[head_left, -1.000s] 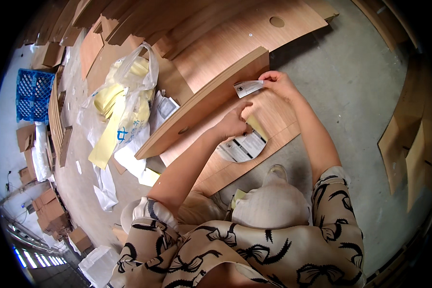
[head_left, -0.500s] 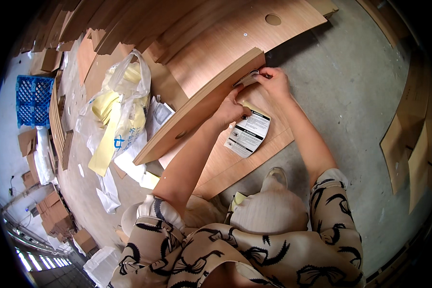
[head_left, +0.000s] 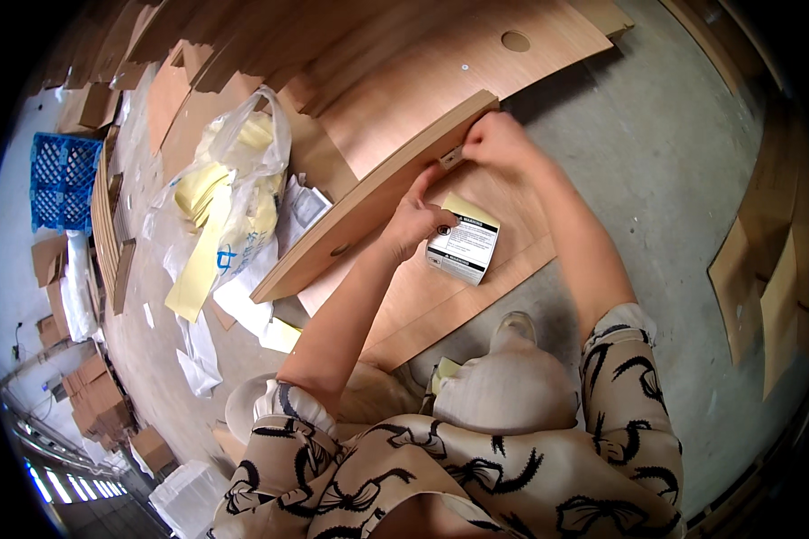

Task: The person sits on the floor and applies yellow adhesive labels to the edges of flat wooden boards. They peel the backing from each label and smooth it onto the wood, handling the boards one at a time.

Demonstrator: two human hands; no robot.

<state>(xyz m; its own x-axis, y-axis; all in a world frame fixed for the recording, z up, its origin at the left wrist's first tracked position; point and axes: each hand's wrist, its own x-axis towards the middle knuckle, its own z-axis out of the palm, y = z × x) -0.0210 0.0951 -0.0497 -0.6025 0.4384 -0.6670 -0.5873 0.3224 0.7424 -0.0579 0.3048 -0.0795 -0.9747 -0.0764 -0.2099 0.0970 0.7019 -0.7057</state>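
A small silver-and-white label (head_left: pixel 452 158) lies against the inner side of an upright wooden panel (head_left: pixel 382 193), near its far right end. My left hand (head_left: pixel 413 223) has its index finger stretched to the label's lower left edge. The thumb and curled fingers of that hand hold a curved sheet of black-and-white printed labels (head_left: pixel 466 242) with a yellowish backing. My right hand (head_left: pixel 503 144), slightly blurred, is closed in a fist against the panel at the label's right end. Its inner fingers are hidden. Below both hands lies a flat wooden board (head_left: pixel 512 256).
A clear plastic bag (head_left: pixel 252 180) full of yellow paper strips stands left of the panel, with white paper scraps (head_left: pixel 243 296) beside it. Beyond is a large board (head_left: pixel 440 81) with a round hole. Cardboard sheets (head_left: pixel 751 269) lie at right, a blue crate (head_left: pixel 66 180) at far left.
My right hand has gone from pinching near the label to a closed fist on the panel. My left hand has shifted slightly left, and the label sheet has curled, showing less of its lower part.
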